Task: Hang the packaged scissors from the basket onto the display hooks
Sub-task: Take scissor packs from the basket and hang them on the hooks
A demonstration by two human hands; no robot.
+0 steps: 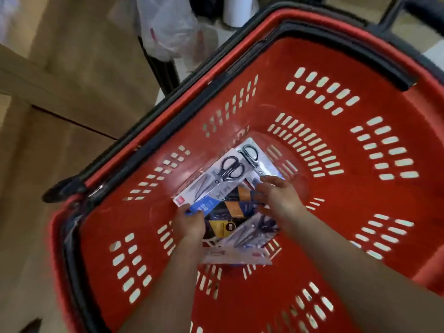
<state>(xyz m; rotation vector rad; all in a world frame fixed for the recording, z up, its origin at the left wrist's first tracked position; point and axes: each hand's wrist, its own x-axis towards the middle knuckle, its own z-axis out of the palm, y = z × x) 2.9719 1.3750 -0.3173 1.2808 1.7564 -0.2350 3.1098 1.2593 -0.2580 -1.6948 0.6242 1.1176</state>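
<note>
Barely begun, I judge: left hand (pixel 189 222) pinches top scissors pack (pixel 216 179) on basket (pixel 360 212) floor; right hand (pixel 278 195) spread, empty; other packs (pixel 245 236) wait.

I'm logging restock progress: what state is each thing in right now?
Basket: handles folded down on the rim, packs in the bottom.
Top scissors pack: lying flat on the pile, blades closed.
Other packs: lying loose beneath it.
Left hand grip: holds the top scissors pack by its near corner.
Right hand grip: fingers spread over the pile.
</note>
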